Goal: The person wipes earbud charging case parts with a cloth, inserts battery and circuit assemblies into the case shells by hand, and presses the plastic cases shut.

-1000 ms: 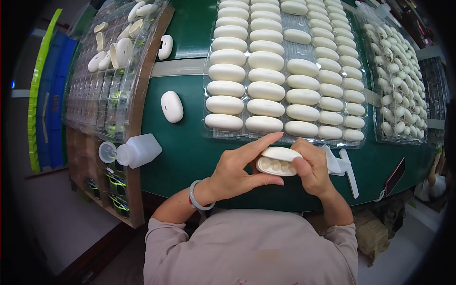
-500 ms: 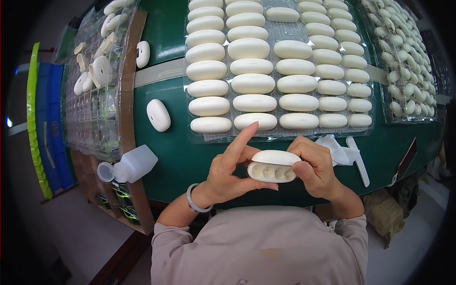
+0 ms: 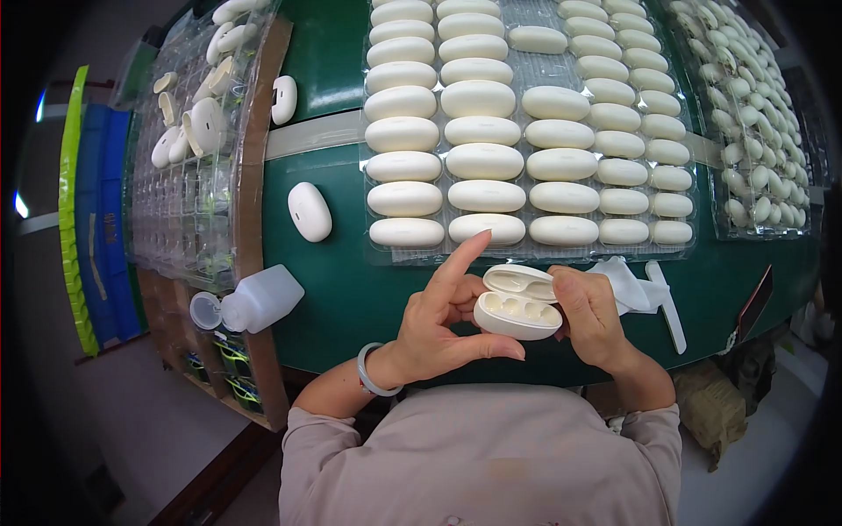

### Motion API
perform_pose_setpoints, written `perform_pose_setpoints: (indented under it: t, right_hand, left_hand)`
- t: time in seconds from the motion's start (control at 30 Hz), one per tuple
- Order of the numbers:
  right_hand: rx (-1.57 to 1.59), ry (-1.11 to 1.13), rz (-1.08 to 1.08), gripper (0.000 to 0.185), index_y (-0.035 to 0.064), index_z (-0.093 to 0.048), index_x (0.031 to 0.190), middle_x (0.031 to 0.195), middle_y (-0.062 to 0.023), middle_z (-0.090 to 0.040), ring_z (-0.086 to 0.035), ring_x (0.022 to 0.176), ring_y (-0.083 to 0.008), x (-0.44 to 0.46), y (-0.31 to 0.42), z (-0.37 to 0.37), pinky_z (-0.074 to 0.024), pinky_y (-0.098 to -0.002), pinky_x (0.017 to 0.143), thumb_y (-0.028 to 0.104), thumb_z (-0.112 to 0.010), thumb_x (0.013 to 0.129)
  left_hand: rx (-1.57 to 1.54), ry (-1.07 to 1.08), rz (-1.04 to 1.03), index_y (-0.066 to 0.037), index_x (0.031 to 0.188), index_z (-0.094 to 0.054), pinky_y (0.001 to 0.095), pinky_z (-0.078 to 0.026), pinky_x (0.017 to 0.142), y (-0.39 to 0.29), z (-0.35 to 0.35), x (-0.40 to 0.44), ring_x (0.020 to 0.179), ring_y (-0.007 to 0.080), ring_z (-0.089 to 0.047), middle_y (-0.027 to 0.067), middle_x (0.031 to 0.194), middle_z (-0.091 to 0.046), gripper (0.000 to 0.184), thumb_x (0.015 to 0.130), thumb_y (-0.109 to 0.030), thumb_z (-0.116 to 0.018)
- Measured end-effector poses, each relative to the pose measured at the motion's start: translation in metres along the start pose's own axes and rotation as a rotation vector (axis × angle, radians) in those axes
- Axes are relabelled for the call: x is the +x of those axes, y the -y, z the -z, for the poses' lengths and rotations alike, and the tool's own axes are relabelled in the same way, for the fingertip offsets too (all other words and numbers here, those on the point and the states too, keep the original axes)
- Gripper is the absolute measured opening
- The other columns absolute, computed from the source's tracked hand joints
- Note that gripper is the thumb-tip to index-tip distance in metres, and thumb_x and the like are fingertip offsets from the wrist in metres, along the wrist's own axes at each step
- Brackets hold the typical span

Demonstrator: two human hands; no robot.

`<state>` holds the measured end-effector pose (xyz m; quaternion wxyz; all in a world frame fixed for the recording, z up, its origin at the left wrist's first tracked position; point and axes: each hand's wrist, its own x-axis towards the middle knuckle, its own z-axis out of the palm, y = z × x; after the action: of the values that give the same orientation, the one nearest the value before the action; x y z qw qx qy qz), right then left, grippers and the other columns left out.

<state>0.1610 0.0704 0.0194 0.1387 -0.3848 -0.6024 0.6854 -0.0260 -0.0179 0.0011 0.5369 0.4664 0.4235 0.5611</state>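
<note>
A white earbud charging case point(image 3: 517, 328) is in front of my chest, its lid tilted up and several round hollows showing inside. My right hand point(image 3: 595, 317) grips its right end, the thumb by the raised lid and the other fingers mostly hidden behind. At the case's left end is my left hand point(image 3: 430, 331), with index finger and thumb stretched wide apart and the remaining fingers bent. Whether those bent fingers touch the case I cannot tell. Just beyond the index fingertip lies a closed case point(image 3: 487, 231) in the front row of the clear tray point(image 3: 535, 72).
Single white cases point(image 3: 310, 212) lie left on the green table point(image 3: 338, 289). A translucent bottle point(image 3: 263, 298) leans near a cardboard-edged tray point(image 3: 253, 167) of loose parts. To the right are a white cloth point(image 3: 627, 285), a white strip point(image 3: 667, 307) and another full tray point(image 3: 754, 149).
The case's lid has swung further up and the case has tilted, showing more of its inside. My right thumb has moved up to the lid. The whole view has shifted slightly.
</note>
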Motion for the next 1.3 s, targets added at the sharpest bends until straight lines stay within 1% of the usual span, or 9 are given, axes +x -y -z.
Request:
perform_pose_setpoints:
  t: [0.1,0.2,0.27,0.4,0.5,0.6,0.7,0.93,1.3]
  right_hand:
    - [-0.003,0.023,-0.099,0.033,-0.0021,-0.049,0.071,0.061,-0.0091,-0.048,-0.047,0.054,-0.0199,0.000,0.006,0.000,-0.0366,-0.0327,0.049,0.017,-0.039,0.096]
    - [-0.311,-0.138,0.314,0.030,-0.0006,-0.057,0.080,0.074,-0.0077,-0.054,-0.053,0.066,-0.0206,0.001,-0.010,-0.001,-0.0412,-0.0317,0.055,0.025,-0.052,0.093]
    - [-0.469,-0.420,0.666,0.028,0.0011,-0.060,0.090,0.083,-0.0073,-0.056,-0.054,0.074,-0.0229,0.003,-0.002,-0.005,-0.0435,-0.0321,0.060,0.029,-0.064,0.084]
    - [-0.621,-0.367,0.972,0.051,0.0035,-0.064,0.102,0.093,-0.0063,-0.056,-0.055,0.083,-0.0256,0.005,-0.001,-0.011,-0.0458,-0.0334,0.067,0.028,-0.082,0.061]
    - [-0.722,-0.303,0.927,0.052,0.0042,-0.064,0.103,0.091,-0.0054,-0.056,-0.054,0.083,-0.0250,0.003,-0.006,-0.010,-0.0453,-0.0346,0.069,0.018,-0.083,0.056]
    - [-0.725,-0.280,0.892,0.052,0.0040,-0.064,0.103,0.091,-0.0052,-0.056,-0.054,0.084,-0.0247,0.003,-0.001,-0.004,-0.0449,-0.0346,0.071,0.016,-0.083,0.056]
    - [-0.750,-0.278,0.884,0.050,0.0032,-0.064,0.104,0.094,-0.0068,-0.055,-0.054,0.086,-0.0247,0.004,0.000,-0.005,-0.0449,-0.0347,0.072,0.013,-0.081,0.057]
    - [-0.935,-0.354,0.955,0.044,0.0012,-0.064,0.107,0.104,-0.0114,-0.053,-0.053,0.089,-0.0256,-0.001,-0.009,-0.014,-0.0449,-0.0360,0.073,0.009,-0.075,0.065]
    - [-1.068,-0.426,0.880,0.037,0.0004,-0.061,0.105,0.093,-0.0082,-0.052,-0.048,0.076,-0.0217,0.010,-0.027,-0.014,-0.0407,-0.0316,0.064,0.012,-0.071,0.072]
  left_hand:
    - [0.074,-0.014,-0.038,0.000,0.138,-0.034,0.0258,-0.053,0.078,-0.002,0.000,0.000,0.094,0.0144,-0.062,0.0117,0.101,-0.064,0.084,0.070,-0.011,-0.081]
    - [0.287,0.095,-0.081,0.001,0.127,-0.050,0.0257,-0.054,0.078,-0.006,0.010,0.001,0.093,0.0138,-0.062,0.0110,0.104,-0.063,0.067,0.069,-0.011,-0.081]
    - [0.216,0.027,-0.051,0.001,0.122,-0.054,0.0262,-0.055,0.078,-0.010,0.006,0.003,0.092,0.0140,-0.063,0.0113,0.106,-0.062,0.060,0.070,-0.011,-0.081]
    - [0.041,-0.047,0.035,0.000,0.120,-0.055,0.0265,-0.056,0.076,-0.009,0.004,0.000,0.093,0.0147,-0.063,0.0117,0.108,-0.062,0.057,0.070,-0.011,-0.080]
    - [0.029,-0.073,0.095,0.001,0.117,-0.058,0.0272,-0.056,0.073,-0.011,0.003,0.000,0.090,0.0152,-0.063,0.0115,0.106,-0.062,0.054,0.070,-0.013,-0.080]
    - [0.686,-0.115,-0.171,0.001,0.114,-0.060,0.0285,-0.055,0.069,-0.033,0.011,0.007,0.085,0.0177,-0.064,0.0117,0.103,-0.062,0.053,0.067,-0.013,-0.081]
    - [0.776,-0.012,-0.470,0.001,0.108,-0.062,0.0295,-0.055,0.065,-0.022,0.015,0.013,0.080,0.0211,-0.063,0.0122,0.099,-0.062,0.050,0.064,-0.013,-0.081]
    - [0.857,-0.049,-0.491,-0.002,0.097,-0.064,0.0287,-0.053,0.068,-0.013,0.015,0.011,0.080,0.0238,-0.064,0.0108,0.093,-0.066,0.046,0.058,-0.014,-0.085]
    - [0.870,-0.059,-0.518,0.000,0.105,-0.063,0.0269,-0.050,0.056,0.010,0.017,0.012,0.070,0.0211,-0.061,0.0139,0.101,-0.063,0.047,0.063,-0.010,-0.081]
